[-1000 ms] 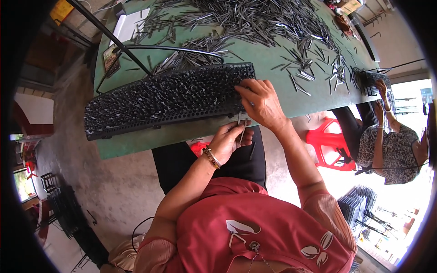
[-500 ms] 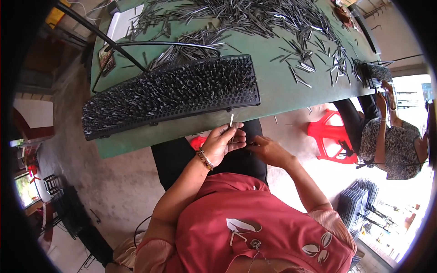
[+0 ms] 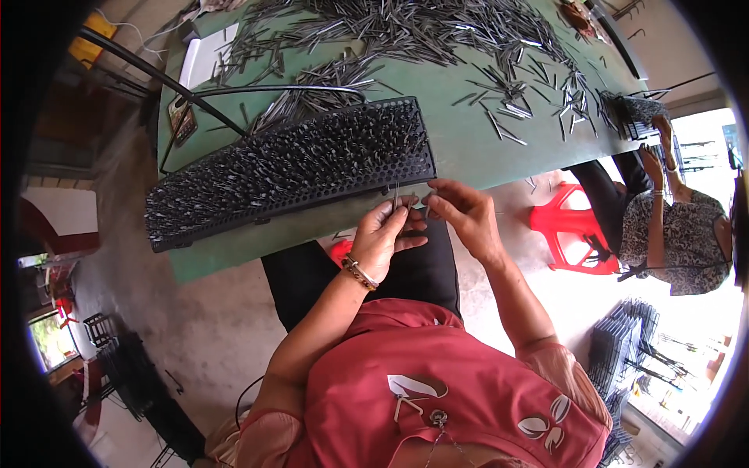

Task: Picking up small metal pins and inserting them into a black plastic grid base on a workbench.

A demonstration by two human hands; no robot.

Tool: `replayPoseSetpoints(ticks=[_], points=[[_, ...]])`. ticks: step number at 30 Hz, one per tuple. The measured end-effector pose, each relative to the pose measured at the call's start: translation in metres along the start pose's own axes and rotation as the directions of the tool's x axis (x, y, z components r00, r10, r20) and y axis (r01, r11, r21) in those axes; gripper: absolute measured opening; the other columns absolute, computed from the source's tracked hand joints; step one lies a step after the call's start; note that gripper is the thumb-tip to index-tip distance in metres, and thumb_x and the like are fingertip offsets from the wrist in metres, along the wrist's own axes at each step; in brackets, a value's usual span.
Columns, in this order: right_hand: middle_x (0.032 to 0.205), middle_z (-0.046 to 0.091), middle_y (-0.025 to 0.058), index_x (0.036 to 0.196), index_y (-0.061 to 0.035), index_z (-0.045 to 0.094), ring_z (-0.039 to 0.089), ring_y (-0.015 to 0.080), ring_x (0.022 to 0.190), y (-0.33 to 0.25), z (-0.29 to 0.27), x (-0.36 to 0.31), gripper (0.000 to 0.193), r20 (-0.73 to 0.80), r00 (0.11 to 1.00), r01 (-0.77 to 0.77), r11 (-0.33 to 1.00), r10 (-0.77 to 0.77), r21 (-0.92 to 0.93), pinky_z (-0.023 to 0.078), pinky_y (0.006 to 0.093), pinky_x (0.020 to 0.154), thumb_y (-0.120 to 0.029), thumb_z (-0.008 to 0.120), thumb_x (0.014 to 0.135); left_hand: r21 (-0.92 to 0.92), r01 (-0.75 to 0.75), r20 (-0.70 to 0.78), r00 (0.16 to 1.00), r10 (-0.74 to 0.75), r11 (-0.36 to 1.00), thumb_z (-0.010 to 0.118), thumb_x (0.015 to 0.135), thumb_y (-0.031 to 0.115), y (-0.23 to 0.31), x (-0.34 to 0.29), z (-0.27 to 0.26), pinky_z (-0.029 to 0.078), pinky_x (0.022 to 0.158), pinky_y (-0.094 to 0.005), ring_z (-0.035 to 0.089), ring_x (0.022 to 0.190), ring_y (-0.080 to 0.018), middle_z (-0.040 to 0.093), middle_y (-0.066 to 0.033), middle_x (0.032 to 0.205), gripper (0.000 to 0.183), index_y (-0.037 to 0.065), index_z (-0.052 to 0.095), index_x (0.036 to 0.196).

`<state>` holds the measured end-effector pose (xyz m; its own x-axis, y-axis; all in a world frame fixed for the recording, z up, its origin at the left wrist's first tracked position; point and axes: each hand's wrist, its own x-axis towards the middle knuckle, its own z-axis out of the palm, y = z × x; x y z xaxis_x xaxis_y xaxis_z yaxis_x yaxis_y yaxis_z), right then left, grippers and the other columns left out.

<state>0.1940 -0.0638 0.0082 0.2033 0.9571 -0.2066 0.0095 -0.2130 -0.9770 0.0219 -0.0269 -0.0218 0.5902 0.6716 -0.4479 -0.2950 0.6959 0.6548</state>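
My left hand (image 3: 379, 242) is closed on a few thin metal strips (image 3: 395, 195), which stick up between thumb and fingers just below the tray's near right corner. Beside it, my right hand (image 3: 470, 222) has thumb and forefinger pinched together close to the left fingertips. Whatever sits in that pinch is too small to make out. Right in front of both hands, a long black perforated tray (image 3: 296, 168) lies along the table's near edge. Its holes are densely filled with upright dark strips, and several bare holes show along its right end.
Loose dark strips (image 3: 437, 31) are heaped over the far side of the green table (image 3: 468, 140). A black rod frame (image 3: 164, 78) rises behind the tray. At the right, another person (image 3: 671, 210) works at a similar tray, near a red stool (image 3: 566, 226).
My right hand has risen from over my lap to the table edge, beside the left fingertips. My left hand has shifted only slightly. The tray appears a little lower at its left end.
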Motion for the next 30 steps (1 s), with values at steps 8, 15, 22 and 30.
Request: replayPoseSetpoints(ticks=[8, 15, 22, 30], points=[[0.090, 0.067, 0.0073, 0.107, 0.0038, 0.063, 0.062, 0.0111, 0.079, 0.001, 0.021, 0.018, 0.024, 0.063, 0.997, 0.038, 0.997, -0.034, -0.060, 0.050, 0.0246, 0.073, -0.011, 0.063, 0.088, 0.210, -0.209, -0.105, 0.966, 0.235, 0.955, 0.051, 0.096, 0.014, -0.002, 0.004, -0.012, 0.056, 0.067, -0.0263, 0.062, 0.077, -0.0122, 0.062, -0.0051, 0.090, 0.021, 0.000, 0.059, 0.109], [0.087, 0.066, 0.0049, 0.097, 0.0032, 0.064, 0.060, 0.0097, 0.077, 0.002, 0.037, 0.022, 0.019, 0.087, 0.990, 0.123, 0.981, -0.111, -0.149, 0.049, 0.0238, 0.071, -0.011, 0.067, 0.085, 0.233, -0.183, -0.149, 0.964, 0.221, 0.955, 0.050, 0.097, 0.016, 0.003, -0.003, -0.012, 0.054, 0.068, -0.0271, 0.062, 0.085, -0.0132, 0.061, -0.0046, 0.097, 0.022, 0.001, 0.058, 0.111], [0.082, 0.064, 0.0030, 0.093, 0.0020, 0.063, 0.059, 0.0085, 0.074, -0.021, 0.036, 0.048, 0.015, 0.038, 0.974, 0.224, 0.973, -0.222, -0.055, 0.048, 0.0233, 0.068, -0.011, 0.067, 0.086, 0.078, -0.150, -0.212, 0.964, 0.164, 0.986, 0.050, 0.097, 0.023, 0.001, -0.009, -0.022, 0.054, 0.076, -0.0309, 0.060, 0.095, -0.0157, 0.060, -0.0047, 0.104, 0.029, 0.002, 0.057, 0.116], [0.085, 0.064, 0.0072, 0.093, 0.0003, 0.065, 0.063, 0.0136, 0.078, -0.034, 0.044, 0.074, 0.014, 0.116, 0.924, 0.380, 0.830, -0.366, -0.409, 0.050, 0.0262, 0.070, -0.008, 0.068, 0.082, 0.117, -0.099, -0.146, 0.982, 0.116, 0.988, 0.050, 0.097, 0.026, -0.001, -0.012, -0.026, 0.052, 0.080, -0.0306, 0.059, 0.098, -0.0156, 0.059, -0.0057, 0.113, 0.032, 0.003, 0.057, 0.119]])
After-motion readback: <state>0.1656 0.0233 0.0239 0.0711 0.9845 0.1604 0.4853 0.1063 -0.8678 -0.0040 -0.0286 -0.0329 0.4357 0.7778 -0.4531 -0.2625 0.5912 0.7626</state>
